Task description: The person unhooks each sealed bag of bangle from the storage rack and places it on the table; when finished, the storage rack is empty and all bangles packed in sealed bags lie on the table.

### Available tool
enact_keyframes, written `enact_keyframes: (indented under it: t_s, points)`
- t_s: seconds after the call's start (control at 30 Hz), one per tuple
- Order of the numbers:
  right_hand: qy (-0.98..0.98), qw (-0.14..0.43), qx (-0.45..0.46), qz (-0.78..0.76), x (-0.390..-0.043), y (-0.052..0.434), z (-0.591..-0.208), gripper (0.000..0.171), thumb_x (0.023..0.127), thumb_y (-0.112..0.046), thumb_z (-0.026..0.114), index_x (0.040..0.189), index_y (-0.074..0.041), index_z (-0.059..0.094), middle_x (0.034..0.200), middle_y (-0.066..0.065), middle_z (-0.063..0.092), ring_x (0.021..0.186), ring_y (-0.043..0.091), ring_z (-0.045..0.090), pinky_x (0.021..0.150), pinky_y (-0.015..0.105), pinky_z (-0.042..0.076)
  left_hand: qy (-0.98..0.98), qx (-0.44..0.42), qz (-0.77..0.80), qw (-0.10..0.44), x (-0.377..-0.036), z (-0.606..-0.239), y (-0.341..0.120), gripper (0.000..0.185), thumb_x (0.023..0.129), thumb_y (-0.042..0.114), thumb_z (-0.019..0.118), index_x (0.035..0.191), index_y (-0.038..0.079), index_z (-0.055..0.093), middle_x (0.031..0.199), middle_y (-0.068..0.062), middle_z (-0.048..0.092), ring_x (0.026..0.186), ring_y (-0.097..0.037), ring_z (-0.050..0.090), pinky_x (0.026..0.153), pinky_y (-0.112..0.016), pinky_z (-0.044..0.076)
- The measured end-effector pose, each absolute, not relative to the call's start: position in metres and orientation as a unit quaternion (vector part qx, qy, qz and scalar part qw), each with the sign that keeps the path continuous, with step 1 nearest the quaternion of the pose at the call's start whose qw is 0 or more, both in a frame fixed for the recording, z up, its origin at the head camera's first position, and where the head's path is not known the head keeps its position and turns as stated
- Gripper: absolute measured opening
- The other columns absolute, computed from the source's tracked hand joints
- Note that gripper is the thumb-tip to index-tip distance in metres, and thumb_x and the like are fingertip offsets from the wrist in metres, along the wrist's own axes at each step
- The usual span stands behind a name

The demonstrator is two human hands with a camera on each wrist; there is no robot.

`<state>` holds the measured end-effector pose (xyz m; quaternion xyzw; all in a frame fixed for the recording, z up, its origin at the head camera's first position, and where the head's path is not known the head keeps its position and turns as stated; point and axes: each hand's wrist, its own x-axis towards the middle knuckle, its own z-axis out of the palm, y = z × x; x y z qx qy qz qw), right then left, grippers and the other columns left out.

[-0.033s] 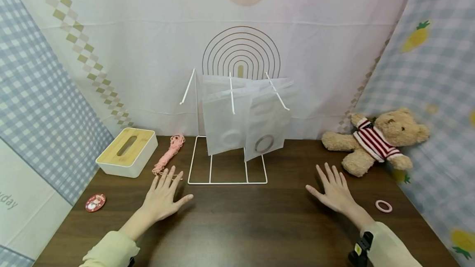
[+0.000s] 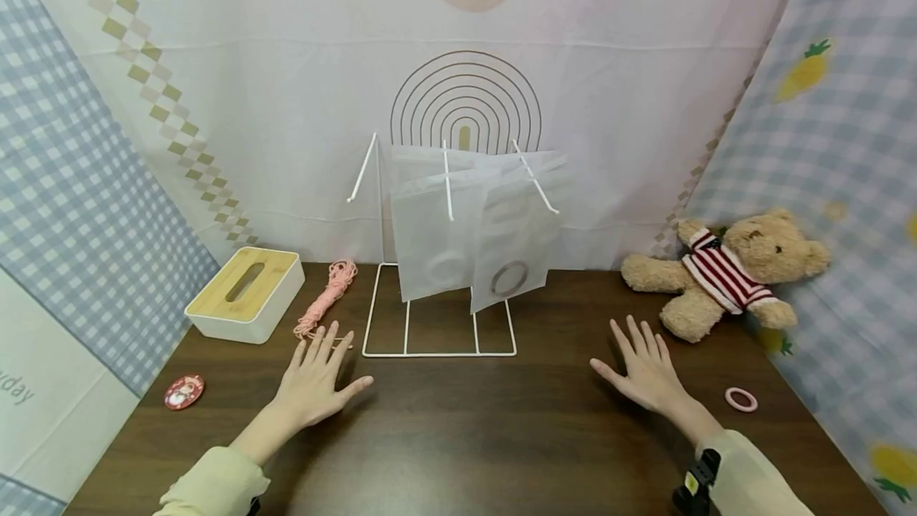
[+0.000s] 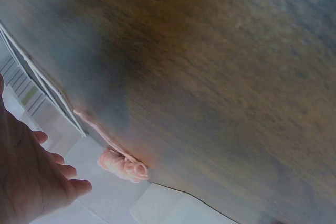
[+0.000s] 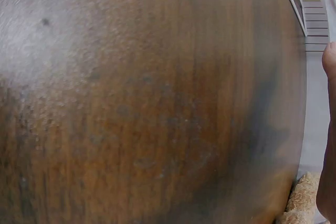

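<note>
Both hands lie flat, palms down and fingers spread, on the dark wooden table [image 2: 466, 436]. My left hand [image 2: 318, 373] rests just left of the white wire rack [image 2: 438, 353], its fingertips close to a pink cord bundle [image 2: 325, 297]. My right hand [image 2: 641, 373] rests to the right of the rack and holds nothing. Two translucent bags [image 2: 437, 237] hang from the rack's arms, and the right one shows a ring shape [image 2: 510, 278]. In the left wrist view my left hand [image 3: 31, 182] lies near the pink cord [image 3: 123, 163].
A white tissue box with a wooden lid [image 2: 243, 293] stands at the back left, with a red round badge [image 2: 184, 391] in front of it. A teddy bear [image 2: 731, 269] in a striped jumper leans at the back right, and a pink ring [image 2: 741, 398] lies near it. Fabric backdrops enclose the table.
</note>
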<state>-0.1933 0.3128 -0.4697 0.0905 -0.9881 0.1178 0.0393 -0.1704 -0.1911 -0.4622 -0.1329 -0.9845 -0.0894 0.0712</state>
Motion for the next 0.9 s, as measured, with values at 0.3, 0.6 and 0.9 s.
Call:
enact_keyframes:
  t_s: [0.3,0.6,0.9]
  points:
    - [-0.987,0.035,0.092,0.125,-0.193,0.312,-0.472,0.084,0.085,-0.058,0.049,0.146,-0.007,0.021,0.149,0.028,0.015,0.135,0.048,0.011,0.107,0.061,0.007,-0.984,-0.135,-0.086,0.072,-0.173,-0.463,-0.193,0.081,0.081,0.061,0.051,0.139,0.006,0.038,0.147,-0.021,0.029,0.135,-0.040,0.026,0.108,-0.056,0.022]
    - [-0.990,0.016,0.087,0.112,-0.203,0.303,-0.469,0.087,0.084,-0.061,0.046,0.146,-0.006,0.020,0.150,0.027,0.012,0.136,0.048,0.009,0.107,0.062,0.007,-0.980,-0.158,-0.099,0.066,-0.194,-0.469,-0.183,0.087,0.079,0.059,0.055,0.138,-0.002,0.036,0.145,-0.025,0.030,0.135,-0.040,0.027,0.108,-0.055,0.024]
    - [-0.986,0.011,0.087,0.138,-0.232,0.276,-0.438,0.085,0.086,-0.061,0.042,0.147,-0.009,0.013,0.151,0.025,0.006,0.137,0.047,0.003,0.108,0.063,0.005,-0.979,-0.167,-0.114,-0.011,-0.235,-0.473,-0.165,0.101,0.077,0.059,0.058,0.139,-0.013,0.023,0.146,-0.031,0.022,0.136,-0.042,0.022,0.109,-0.051,0.024]
